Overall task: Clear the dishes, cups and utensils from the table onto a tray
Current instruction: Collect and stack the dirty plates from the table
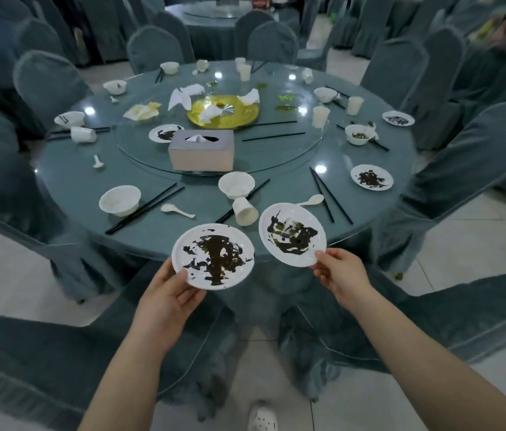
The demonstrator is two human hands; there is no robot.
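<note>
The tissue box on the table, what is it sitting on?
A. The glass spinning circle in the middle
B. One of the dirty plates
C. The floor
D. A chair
A. The tissue box stands at the near edge of the round glass turntable in the middle of the table, with a small smeared plate just behind it, not under it.

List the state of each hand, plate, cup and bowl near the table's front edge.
left hand: grips a sauce-smeared plate, held level off the table
right hand: pinches the rim of a second dirty plate, tilted
paper cup: tipped on its side
bowl by the cup: upright
bowl at left: upright
tissue box: tissue sticking out
</note>
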